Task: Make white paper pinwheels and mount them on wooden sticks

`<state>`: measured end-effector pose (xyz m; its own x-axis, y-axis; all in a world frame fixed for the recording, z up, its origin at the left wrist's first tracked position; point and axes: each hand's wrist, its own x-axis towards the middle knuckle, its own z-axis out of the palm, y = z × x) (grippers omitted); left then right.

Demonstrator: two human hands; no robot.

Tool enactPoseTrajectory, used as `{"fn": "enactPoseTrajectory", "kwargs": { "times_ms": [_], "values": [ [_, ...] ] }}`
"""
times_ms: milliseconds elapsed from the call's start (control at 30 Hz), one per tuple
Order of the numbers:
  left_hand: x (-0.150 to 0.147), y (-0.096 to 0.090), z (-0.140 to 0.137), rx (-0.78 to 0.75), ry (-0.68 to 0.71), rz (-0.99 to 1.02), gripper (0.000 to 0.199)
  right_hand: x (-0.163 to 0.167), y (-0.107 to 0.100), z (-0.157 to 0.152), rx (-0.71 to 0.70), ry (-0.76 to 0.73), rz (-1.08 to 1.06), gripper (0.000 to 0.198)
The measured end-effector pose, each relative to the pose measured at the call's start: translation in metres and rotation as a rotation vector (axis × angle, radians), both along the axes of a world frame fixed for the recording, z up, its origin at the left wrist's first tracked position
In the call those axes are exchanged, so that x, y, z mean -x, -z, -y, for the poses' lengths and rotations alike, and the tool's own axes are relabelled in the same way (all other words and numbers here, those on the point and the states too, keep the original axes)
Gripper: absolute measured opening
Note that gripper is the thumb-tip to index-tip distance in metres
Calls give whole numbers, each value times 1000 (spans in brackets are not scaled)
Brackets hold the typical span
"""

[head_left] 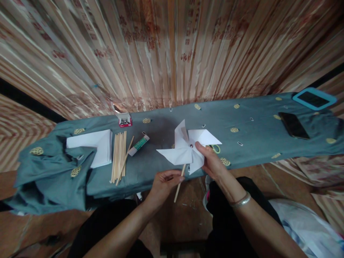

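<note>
A white paper pinwheel (185, 152) with pointed blades and a silver pin at its centre is held over the front edge of the cloth-covered table. Its wooden stick (177, 191) slants down toward me. My left hand (168, 182) pinches the stick just below the blades. On the other side, my right hand (211, 159) grips the pinwheel near its centre, thumb beside the pin and the other fingers behind the paper, mostly hidden. Partly covered by that hand, green-handled scissors (215, 148) lie on the cloth.
Left on the cloth (166, 125) are a stack of white paper (103, 154), several wooden sticks (118, 156), a green-and-white box (139, 144) and an opened red box of pins (124, 121). Toward the right lie a dark phone (294, 125) and a blue-framed tablet (314, 99). A curtain (172, 53) hangs behind.
</note>
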<state>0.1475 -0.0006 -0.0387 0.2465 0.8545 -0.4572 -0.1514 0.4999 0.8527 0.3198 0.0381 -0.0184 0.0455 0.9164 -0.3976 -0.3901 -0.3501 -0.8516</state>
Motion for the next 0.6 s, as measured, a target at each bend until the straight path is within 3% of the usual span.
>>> {"fn": "enactPoseTrajectory", "kwargs": {
  "times_ms": [400,600],
  "values": [
    [-1,2,2,0,43,31,23,7,-7,4,-55,14,-20,58],
    [-4,-3,4,31,109,65,34,7,-7,5,-75,-8,7,55]
  ]
}}
